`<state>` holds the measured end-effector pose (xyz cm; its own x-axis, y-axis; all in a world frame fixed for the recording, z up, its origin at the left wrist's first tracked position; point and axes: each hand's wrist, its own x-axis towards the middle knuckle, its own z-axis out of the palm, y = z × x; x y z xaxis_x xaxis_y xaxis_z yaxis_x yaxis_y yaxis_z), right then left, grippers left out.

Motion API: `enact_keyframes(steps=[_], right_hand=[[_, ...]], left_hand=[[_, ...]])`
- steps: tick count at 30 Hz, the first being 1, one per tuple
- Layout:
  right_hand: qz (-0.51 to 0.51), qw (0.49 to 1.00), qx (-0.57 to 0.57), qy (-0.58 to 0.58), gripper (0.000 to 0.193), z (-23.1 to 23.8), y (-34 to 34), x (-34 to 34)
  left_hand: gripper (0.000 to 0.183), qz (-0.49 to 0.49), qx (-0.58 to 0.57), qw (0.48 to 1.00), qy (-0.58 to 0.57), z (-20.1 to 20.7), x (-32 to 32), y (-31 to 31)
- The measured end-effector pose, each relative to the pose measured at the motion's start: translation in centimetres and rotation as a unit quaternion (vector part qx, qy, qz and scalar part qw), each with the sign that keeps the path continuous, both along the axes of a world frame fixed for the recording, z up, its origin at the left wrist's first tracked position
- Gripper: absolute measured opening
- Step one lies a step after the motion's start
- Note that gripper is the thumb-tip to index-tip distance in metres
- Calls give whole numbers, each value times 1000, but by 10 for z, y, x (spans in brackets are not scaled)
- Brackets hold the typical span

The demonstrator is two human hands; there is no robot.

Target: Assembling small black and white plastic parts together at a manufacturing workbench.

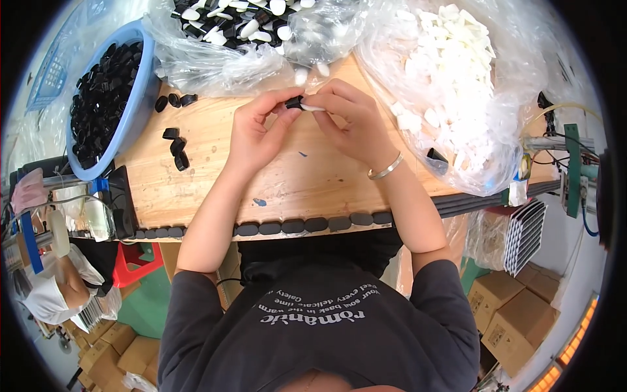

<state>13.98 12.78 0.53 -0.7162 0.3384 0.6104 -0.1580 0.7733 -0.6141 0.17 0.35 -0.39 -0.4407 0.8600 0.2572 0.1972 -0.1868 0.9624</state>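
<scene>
Over the middle of the wooden table [300,170], my left hand [258,134] pinches a small black plastic sleeve [294,102] between thumb and fingers. My right hand [353,121] grips a small white plastic piece [312,108], its end at the black sleeve's opening. Whether the white piece sits inside the sleeve I cannot tell. To the left of my left hand, several loose black sleeves [175,145] lie on the wood. Beyond my hands, a clear plastic bag [222,68] holds a heap of black-and-white pieces [245,26].
A blue basin [151,65] full of black sleeves stands at the left. At the right, an open clear bag [385,59] spills white pieces [457,72]. Dark foam pads [317,225] line the table's near edge. A person in white [55,287] is at the far left.
</scene>
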Motion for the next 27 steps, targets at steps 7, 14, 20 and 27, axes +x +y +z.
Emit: enact_keyframes(steps=[7, 14, 20, 27], right_hand=[[-18, 993, -107, -37, 20, -8, -3, 1], [126, 860, -492, -53, 26, -4, -7, -1], [102, 836, -538, -46, 27, -6, -10, -3], [132, 815, -563, -27, 26, -11, -9, -1]], left_hand=[[28, -6, 0, 999, -54, 2, 4, 2], [28, 25, 25, 989, -141, -3, 6, 3], [20, 39, 53, 987, -144, 1, 10, 4], [17, 29, 42, 992, -114, 1, 9, 2]])
